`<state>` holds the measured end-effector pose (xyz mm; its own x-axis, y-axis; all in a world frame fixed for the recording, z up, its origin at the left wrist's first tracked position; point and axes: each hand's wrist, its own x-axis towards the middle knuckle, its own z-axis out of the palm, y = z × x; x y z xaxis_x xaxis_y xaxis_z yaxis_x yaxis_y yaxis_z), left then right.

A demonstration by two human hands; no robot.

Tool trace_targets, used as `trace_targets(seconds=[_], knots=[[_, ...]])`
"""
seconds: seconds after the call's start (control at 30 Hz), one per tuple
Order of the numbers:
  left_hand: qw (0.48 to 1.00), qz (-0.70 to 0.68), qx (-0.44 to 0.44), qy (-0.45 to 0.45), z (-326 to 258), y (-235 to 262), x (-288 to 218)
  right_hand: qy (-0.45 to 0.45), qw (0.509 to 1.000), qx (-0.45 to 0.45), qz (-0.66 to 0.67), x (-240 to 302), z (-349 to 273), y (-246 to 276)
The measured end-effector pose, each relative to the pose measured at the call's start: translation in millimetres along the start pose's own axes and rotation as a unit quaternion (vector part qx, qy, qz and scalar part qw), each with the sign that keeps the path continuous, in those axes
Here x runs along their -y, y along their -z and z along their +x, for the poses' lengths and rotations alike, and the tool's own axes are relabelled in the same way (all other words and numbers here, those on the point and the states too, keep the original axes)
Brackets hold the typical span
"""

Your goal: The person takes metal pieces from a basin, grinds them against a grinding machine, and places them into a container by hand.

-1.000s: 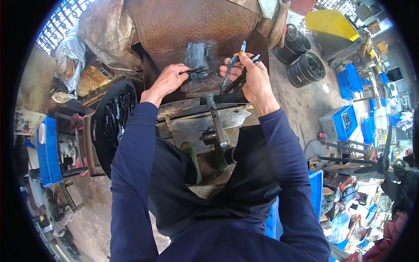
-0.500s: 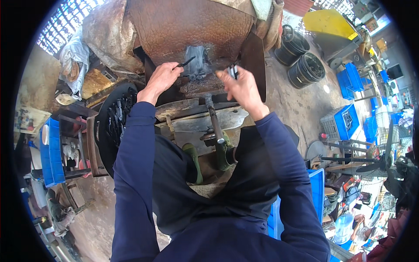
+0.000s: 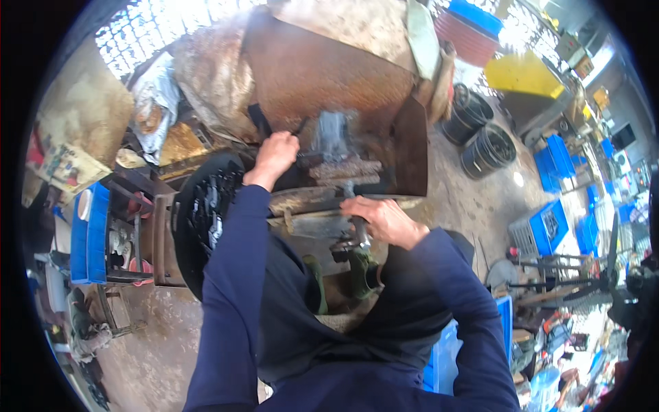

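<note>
My left hand is closed on a thin black piece, whose dark tip sticks up beyond the fingers. It is above the left part of a rusty metal box with a tall back plate. My right hand has curled fingers over a metal bar that juts toward me from the box's front edge. What those fingers hold is hidden. Inside the box, a grey worn block stands behind rough brown bars. By my left forearm a round black tub holds several glossy black pieces.
Two black buckets stand on the floor at the right, near a yellow-topped unit and blue crates. A fan is farther right. At the left, a blue tray rests on a frame. My knees flank the metal bar.
My right hand has come down toward me from above the box to the metal bar. My left hand has shifted down in the box, the black piece still in it. The whole view has tilted.
</note>
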<state>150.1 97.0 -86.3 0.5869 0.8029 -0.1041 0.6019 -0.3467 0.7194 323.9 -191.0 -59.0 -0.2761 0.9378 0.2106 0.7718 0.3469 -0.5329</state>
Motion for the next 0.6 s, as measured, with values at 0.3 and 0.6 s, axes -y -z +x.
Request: trace_targets(seconds=[0.3, 0.6], knots=[[0.977, -0.073, -0.199, 0.008, -4.1, 0.9, -23.2, -0.200, 0.934, -0.189, 0.229, 6.7, 62.3, 22.3], [0.965, -0.139, -0.220, -0.042, -23.5, 13.6, -54.2, -0.274, 0.867, -0.338, 0.242, -52.0, 166.2, 56.2]])
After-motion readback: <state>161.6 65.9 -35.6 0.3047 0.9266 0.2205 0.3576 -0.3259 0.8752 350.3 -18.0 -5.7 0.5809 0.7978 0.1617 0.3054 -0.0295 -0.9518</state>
